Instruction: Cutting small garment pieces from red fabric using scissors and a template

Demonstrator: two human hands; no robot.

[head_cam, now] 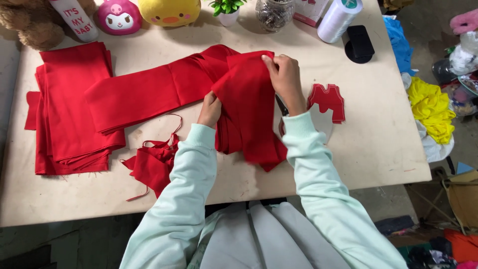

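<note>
At the surface's [378, 149] far edge stands a white thread cone [337, 19]. Right hand [285, 75] pinches soft red fabric [246, 107]; left hand [210, 109] grips beneath it.

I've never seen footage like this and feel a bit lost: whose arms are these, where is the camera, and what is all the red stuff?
The single picture comes from a camera worn on a person's head, looking down at their own two hands. The left hand and right hand both grip a folded piece of red fabric, lifting it off a pale table. A stack of red cloth lies at the left, red scraps near the front edge, and small red cut-out pieces beside the right wrist. Toys and a small potted plant line the far edge.
</note>
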